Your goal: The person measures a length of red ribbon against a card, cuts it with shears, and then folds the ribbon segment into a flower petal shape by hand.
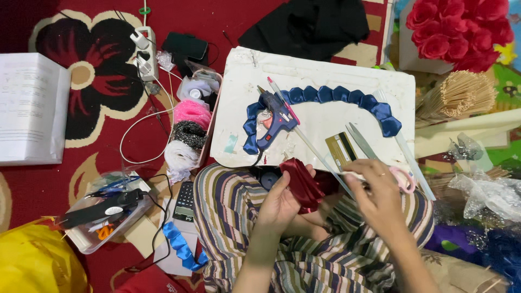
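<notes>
My left hand (279,203) holds a folded piece of dark red satin ribbon (302,183) over my striped lap. My right hand (380,195) grips scissors with pink handles (402,179); their blades (361,141) point up over a white board (320,116). On the board lie a blue glue gun (275,122), an arch of folded blue ribbon petals (331,97), a gold card (341,150) and a long thin stick (309,141).
Left of the board stands a narrow box of ribbon rolls (189,130), with a power strip (145,51) beyond it. A calculator (185,202), a clear tool box (108,211) and a paper sheet (32,108) lie on the red carpet. Skewers (458,96) and red roses (461,27) sit right.
</notes>
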